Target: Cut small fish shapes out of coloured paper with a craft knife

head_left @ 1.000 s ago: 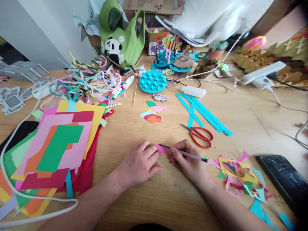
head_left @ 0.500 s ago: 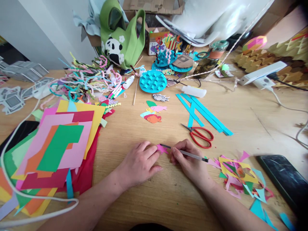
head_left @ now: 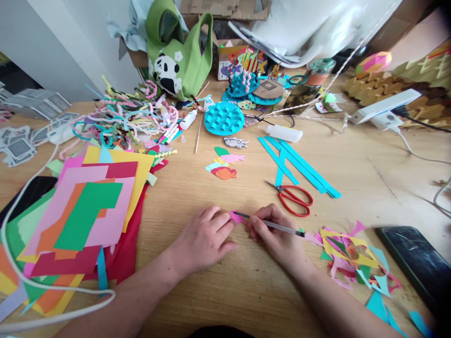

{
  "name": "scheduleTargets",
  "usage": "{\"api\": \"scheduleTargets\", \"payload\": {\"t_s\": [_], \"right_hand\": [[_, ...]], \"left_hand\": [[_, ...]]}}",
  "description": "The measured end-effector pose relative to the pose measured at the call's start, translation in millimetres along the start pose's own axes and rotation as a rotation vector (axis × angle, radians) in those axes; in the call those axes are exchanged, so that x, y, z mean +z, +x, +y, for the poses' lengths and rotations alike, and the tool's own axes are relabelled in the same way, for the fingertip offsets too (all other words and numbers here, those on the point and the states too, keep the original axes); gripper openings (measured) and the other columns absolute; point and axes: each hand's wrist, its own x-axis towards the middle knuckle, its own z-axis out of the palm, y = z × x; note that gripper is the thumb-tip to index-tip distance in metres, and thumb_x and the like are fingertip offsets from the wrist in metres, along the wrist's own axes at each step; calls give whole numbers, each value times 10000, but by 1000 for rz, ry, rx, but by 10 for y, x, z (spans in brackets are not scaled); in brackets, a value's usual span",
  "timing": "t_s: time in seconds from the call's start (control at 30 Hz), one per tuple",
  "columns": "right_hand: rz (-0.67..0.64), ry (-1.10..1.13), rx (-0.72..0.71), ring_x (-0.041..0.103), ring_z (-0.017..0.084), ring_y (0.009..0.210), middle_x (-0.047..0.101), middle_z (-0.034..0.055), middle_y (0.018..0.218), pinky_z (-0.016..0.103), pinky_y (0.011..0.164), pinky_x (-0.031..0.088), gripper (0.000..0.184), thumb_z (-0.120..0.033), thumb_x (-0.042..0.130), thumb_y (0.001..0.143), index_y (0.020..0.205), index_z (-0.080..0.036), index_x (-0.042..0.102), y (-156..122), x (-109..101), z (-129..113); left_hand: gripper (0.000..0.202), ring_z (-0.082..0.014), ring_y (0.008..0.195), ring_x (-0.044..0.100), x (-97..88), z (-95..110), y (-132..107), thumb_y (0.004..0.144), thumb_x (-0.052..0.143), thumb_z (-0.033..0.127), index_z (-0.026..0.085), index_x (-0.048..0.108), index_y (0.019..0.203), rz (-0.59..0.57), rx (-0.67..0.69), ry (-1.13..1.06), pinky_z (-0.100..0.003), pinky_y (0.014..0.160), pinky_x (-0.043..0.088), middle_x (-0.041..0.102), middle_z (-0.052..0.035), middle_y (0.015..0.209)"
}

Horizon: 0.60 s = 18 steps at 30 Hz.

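Note:
My left hand (head_left: 211,237) lies palm down on the wooden table, its fingers stretched and resting on a small magenta paper cutout (head_left: 237,217). Most of the cutout is covered by those fingers. In my right hand (head_left: 276,234) a slim pen (head_left: 276,225) with a translucent grey barrel is gripped, and its dark tip meets the cutout. Beyond my hands lies a cluster of coloured paper fish (head_left: 225,172). Red-handled scissors (head_left: 294,199) rest to the right, their blades pointing up and left.
Left is a stack of coloured paper (head_left: 116,220), with pipe cleaners (head_left: 123,117) behind. Blue paper strips (head_left: 303,166), a glue bottle (head_left: 284,133) and a scalloped blue disc (head_left: 224,119) lie farther back. Paper scraps (head_left: 355,253) and a phone (head_left: 419,263) are at right.
The pen tip has shifted very slightly down and left on the magenta cutout. Both hands stay in nearly the same place.

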Motion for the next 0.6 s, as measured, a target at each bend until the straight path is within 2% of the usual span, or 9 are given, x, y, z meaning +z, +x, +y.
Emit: {"api": "scheduleTargets", "payload": {"t_s": [0.6], "right_hand": [[35, 21, -23, 549, 119, 444, 596, -18, 530, 219, 431, 419, 245, -376, 621, 896, 755, -216, 500, 3, 7, 25]], "left_hand": [[402, -284, 1084, 496, -9, -7, 16, 903, 607, 396, 127, 585, 1200, -19, -1, -1, -453, 954, 473, 618, -89, 1179]]}}
